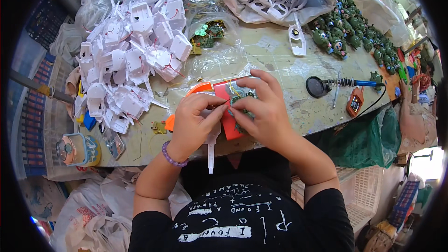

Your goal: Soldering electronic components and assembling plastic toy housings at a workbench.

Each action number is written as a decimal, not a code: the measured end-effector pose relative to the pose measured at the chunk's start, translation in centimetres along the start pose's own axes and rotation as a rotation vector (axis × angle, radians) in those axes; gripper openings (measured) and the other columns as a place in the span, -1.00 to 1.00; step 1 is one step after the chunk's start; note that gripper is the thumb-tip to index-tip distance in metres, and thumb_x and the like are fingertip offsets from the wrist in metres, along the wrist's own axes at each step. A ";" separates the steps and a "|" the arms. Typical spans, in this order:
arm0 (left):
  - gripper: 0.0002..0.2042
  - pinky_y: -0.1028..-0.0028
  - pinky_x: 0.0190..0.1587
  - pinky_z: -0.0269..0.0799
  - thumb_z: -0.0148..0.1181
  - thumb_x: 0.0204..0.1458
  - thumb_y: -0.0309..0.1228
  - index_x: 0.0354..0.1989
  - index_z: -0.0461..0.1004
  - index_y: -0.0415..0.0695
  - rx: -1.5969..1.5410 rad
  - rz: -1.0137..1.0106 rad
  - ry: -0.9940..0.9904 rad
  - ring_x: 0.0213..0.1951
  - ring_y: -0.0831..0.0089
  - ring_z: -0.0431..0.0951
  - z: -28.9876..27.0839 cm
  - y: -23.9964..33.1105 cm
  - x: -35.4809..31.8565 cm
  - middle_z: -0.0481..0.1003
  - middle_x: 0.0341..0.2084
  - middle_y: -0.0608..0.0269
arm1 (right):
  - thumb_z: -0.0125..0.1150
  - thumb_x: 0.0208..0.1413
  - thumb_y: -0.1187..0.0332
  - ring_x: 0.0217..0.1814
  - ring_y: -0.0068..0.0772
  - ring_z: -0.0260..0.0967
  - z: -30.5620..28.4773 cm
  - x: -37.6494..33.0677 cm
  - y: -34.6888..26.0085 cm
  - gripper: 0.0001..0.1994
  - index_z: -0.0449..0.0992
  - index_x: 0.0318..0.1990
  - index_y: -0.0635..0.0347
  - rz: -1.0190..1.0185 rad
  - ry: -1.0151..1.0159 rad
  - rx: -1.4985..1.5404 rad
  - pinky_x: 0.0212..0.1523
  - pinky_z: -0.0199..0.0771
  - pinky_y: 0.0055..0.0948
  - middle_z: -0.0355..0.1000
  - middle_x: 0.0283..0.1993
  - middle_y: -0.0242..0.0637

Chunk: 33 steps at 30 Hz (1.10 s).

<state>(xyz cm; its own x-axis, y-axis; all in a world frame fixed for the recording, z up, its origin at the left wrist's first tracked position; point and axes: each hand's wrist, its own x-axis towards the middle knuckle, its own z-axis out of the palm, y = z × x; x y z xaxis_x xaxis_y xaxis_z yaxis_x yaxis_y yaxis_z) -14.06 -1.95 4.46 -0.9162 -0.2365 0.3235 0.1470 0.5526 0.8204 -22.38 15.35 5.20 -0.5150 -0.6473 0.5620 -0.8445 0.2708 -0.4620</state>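
Observation:
My left hand [193, 121] and my right hand [263, 112] meet over a red block [231, 128] near the table's front edge. Thumb and forefinger of each hand are pinched together, the tips almost touching. What they grip is too small to make out; a thin wire seems to show between them. Small green circuit boards [242, 94] lie on the block, partly under my right fingers. Below my left hand, a white plastic part [211, 151] points its narrow end toward me. An orange plastic piece [199, 87] sits just behind the left hand.
White plastic housings [140, 60] with red wires are heaped at left. A bag of white parts [275, 0] and green figures [345, 28] fill the back. At right are a soldering iron [359, 83], a round black dish [317, 86] and a red multi-bit tool [355, 101].

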 end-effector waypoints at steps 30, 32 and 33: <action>-0.86 0.37 -0.20 0.26 0.35 -0.24 -0.51 -0.42 0.61 -0.11 0.127 0.267 -0.132 -0.35 0.33 0.43 0.1 -0.2 0.4 0.45 -0.53 0.32 | 0.15 0.20 0.31 -0.57 -0.75 0.07 -12.2 -9.6 14.4 -0.82 0.41 -0.16 0.23 0.746 1.125 0.390 -0.56 0.08 -0.65 0.25 -0.50 -0.55; -0.87 0.35 -0.14 0.31 0.33 -0.25 -0.54 -0.44 0.60 -0.15 0.074 0.253 -0.122 -0.29 0.28 0.46 0.0 -0.2 0.2 0.49 -0.45 0.26 | 0.18 0.18 0.29 -0.62 -0.75 0.04 -14.5 -9.1 16.5 -0.80 0.42 -0.16 0.20 0.786 1.036 0.328 -0.62 0.04 -0.64 0.23 -0.55 -0.57; -0.87 0.35 -0.14 0.31 0.33 -0.25 -0.54 -0.44 0.60 -0.15 0.079 0.252 -0.124 -0.29 0.28 0.46 0.0 -0.1 0.2 0.49 -0.45 0.26 | 0.20 0.16 0.24 -0.67 -0.73 0.01 -15.3 -8.9 17.6 -0.79 0.43 -0.21 0.18 0.895 0.980 0.399 -0.65 0.02 -0.60 0.20 -0.60 -0.59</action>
<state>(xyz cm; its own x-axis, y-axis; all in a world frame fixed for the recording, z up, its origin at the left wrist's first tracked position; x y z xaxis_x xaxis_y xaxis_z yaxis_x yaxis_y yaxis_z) -14.27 -2.08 4.43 -0.8936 0.0133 0.4487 0.3510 0.6436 0.6801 -34.95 36.75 2.57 -0.8857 0.4414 0.1439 -0.1620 -0.0035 -0.9868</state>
